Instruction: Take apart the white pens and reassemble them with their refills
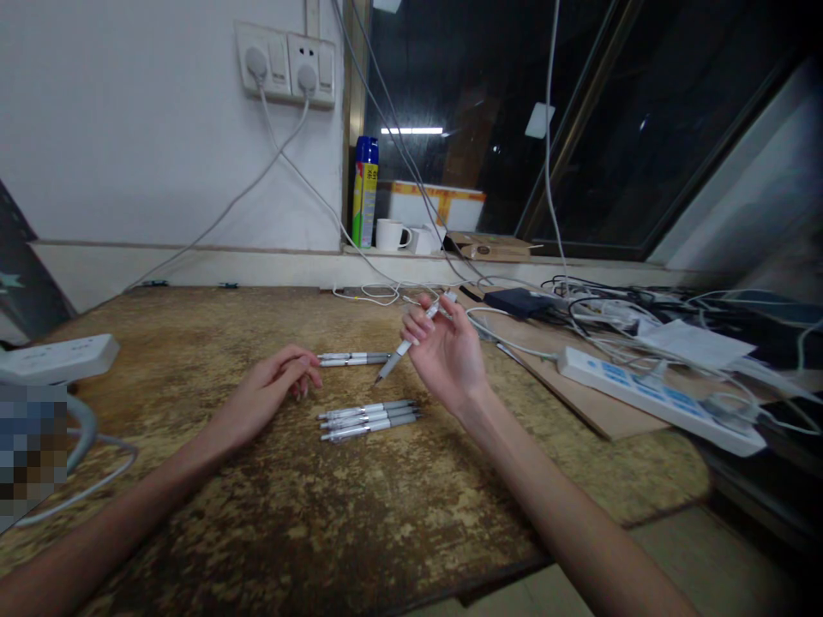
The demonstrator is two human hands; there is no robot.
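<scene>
A white pen with a grey grip (pixel 401 350) is held in my right hand (pixel 450 356), palm turned up, its tip slanting down to the left. My fingers are bent around its upper part. On the left, my left hand (pixel 276 377) rests low over the table with loosely bent fingers and no object visible in it. Its fingertips are close to the left ends of two similar pens (pixel 353 359) lying side by side; whether they touch I cannot tell. Nearer to me, several more such pens (pixel 366 420) lie in a row, tips pointing right.
The worn wooden table (pixel 270 523) carries a white power strip (pixel 656 398) and tangled cables (pixel 604 300) at right. Another white socket block (pixel 57 358) is at left. A spray can (pixel 366 193) and a white mug (pixel 389 234) stand on the window ledge.
</scene>
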